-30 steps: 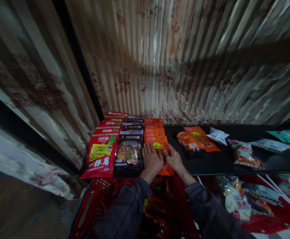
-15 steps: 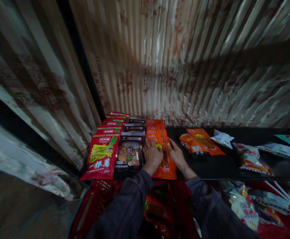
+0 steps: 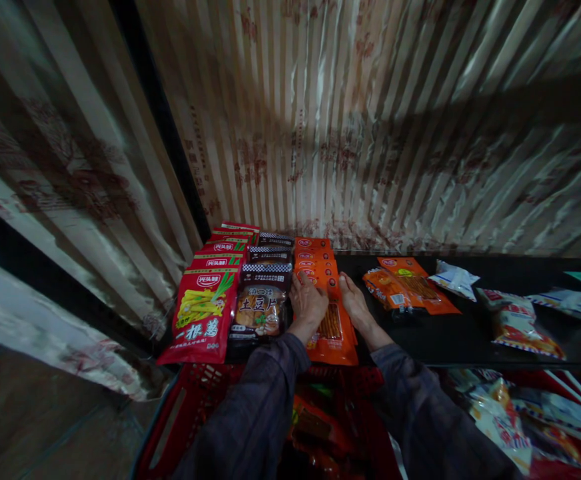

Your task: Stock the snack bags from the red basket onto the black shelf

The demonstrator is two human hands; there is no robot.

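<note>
A row of overlapping orange snack packets [image 3: 334, 337] lies on the black shelf, front packet at the shelf's edge. My left hand [image 3: 309, 303] rests on the row's left side, fingers stretched toward the back. Along the right edge of the same packets, my right hand [image 3: 358, 307] is held with fingers extended, touching or very near them. Neither hand is closed round a packet. Just left of my left hand stand dark potato-slice packets [image 3: 258, 310], and beyond them red packets with green onion pictures [image 3: 203, 313].
More orange packets [image 3: 415, 287] lie right of my right hand, then white-and-red snack bags [image 3: 520, 323]. Under the shelf sits a red basket [image 3: 170, 427] holding orange packets. Several bags [image 3: 500, 420] fill the lower right. A pleated curtain [image 3: 320, 133] hangs behind the shelf [image 3: 450, 340].
The view has shifted slightly. My left hand lies a little flatter over the orange packets, and my right hand stays along their right edge. The packets keep nearly the same arrangement.
</note>
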